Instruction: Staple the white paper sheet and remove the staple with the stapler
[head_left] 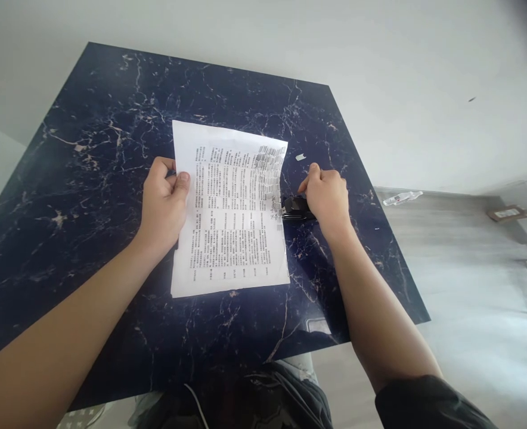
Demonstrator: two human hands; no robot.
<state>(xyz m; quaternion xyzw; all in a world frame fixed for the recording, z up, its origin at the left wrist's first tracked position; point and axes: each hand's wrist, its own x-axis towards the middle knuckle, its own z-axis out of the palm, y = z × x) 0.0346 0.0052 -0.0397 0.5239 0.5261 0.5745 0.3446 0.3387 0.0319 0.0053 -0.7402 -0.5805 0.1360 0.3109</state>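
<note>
A printed white paper sheet lies in the middle of a dark blue marble-patterned table. My left hand pinches the sheet's left edge, thumb on top. My right hand is closed over a black stapler at the sheet's right edge. The stapler's front end meets the paper's edge. The upper right part of the sheet is lifted and blurred.
A small white scrap lies on the table beyond the stapler. Beyond the table's right edge, on the grey floor, lie a clear plastic item and a small brown box. A white wall stands behind the table.
</note>
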